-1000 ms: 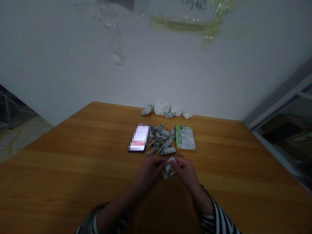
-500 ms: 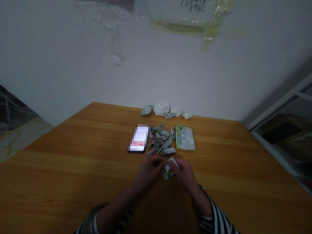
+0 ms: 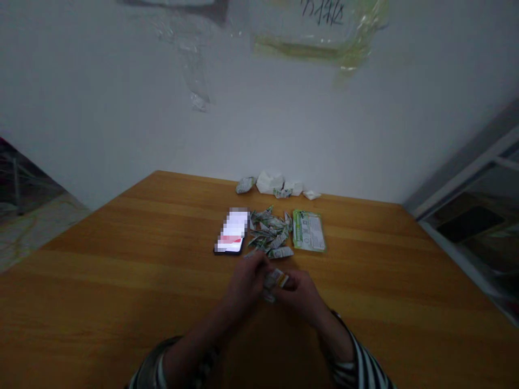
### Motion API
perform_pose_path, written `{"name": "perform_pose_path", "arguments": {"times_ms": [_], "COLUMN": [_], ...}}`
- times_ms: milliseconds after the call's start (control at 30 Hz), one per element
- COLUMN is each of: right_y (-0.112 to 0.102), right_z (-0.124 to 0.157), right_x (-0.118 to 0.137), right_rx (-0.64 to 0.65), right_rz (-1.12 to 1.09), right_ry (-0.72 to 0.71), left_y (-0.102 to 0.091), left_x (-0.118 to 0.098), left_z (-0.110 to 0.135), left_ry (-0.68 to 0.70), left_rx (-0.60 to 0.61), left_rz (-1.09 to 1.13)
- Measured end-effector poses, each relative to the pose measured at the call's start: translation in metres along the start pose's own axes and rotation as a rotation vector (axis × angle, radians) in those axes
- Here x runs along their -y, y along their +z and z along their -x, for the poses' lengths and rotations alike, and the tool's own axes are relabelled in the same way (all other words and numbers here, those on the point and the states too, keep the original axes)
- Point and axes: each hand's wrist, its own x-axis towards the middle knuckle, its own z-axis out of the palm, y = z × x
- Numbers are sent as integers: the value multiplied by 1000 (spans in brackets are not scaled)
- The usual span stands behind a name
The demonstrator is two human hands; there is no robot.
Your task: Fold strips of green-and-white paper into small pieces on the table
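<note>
A small printed wrapper (image 3: 277,277) is pinched between the left hand (image 3: 246,280) and the right hand (image 3: 302,296), which are close together over the wooden worktop (image 3: 121,270). Just beyond the hands lies a pile of folded wrappers (image 3: 271,229), with a lit smartphone (image 3: 232,231) beyond the left hand and a flat green-and-white packet (image 3: 310,231) beyond the right; farther out, crumpled white tissues (image 3: 270,182) sit by the wall (image 3: 324,135).

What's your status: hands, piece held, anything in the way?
Left hand and right hand both gripping small white-and-orange wrapper. Outline partly hidden. Pile of narrow green-and-white folded wrappers close ahead; nothing seen blocking hands.
</note>
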Motion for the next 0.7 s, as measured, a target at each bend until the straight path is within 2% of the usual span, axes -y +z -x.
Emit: {"name": "perform_pose_path", "arguments": {"times_ms": [100,167,233,333,400,500,600,700], "right_y": [4,5,5,3,3,2,-1,-10], "right_z": [3,4,3,0,-2,-2,1,4], "right_x": [-1,-3,-4,-4,-5,-7,-7,-2], "right_rx": [25,-35,-100,-149,-160,-243,-403,-480], "right_rz": [-114,-109,-126,-128,-49,165,400,649], "right_ry": [78,96,73,-23,-92,-170,-268,-496], "left_y": [-16,-30,-37,-31,-19,-7,-5,-4], "left_x": [4,8,12,14,11,5,1,2], "left_z": [-8,-14,-18,-16,-12,-5,-2,-2], "left_ry": [-11,-41,-77,-75,-47,-4,6,-85], "left_rx": [-134,-276,-338,-287,-185,-118,-140,-73], "left_rz": [30,52,99,114,114,109,74,200]}}
